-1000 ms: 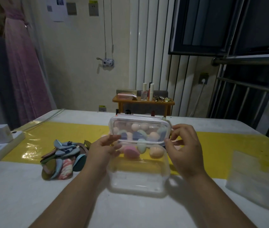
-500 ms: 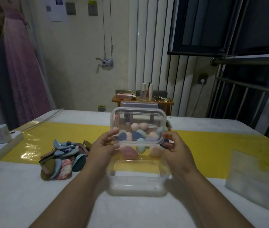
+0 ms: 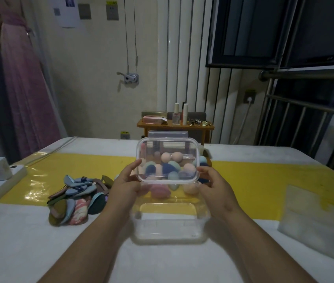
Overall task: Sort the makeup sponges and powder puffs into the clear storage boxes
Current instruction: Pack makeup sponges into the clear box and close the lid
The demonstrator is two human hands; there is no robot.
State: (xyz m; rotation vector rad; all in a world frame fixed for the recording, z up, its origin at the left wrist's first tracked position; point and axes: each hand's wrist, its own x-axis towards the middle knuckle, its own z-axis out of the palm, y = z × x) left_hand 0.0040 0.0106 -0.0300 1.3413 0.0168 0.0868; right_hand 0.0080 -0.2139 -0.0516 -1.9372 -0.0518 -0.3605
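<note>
While the clear box (image 3: 168, 227) sits open on the white table (image 3: 19, 252) just before me, my left hand (image 3: 126, 185) and right hand (image 3: 216, 187) pinch its lid (image 3: 168, 145) by the short sides, tipped more upright than a second ago. Behind it lie the sponges (image 3: 160, 192), with the puffs (image 3: 76, 199) heaped to their left. Wall notices (image 3: 69, 11) are too small to read.
</note>
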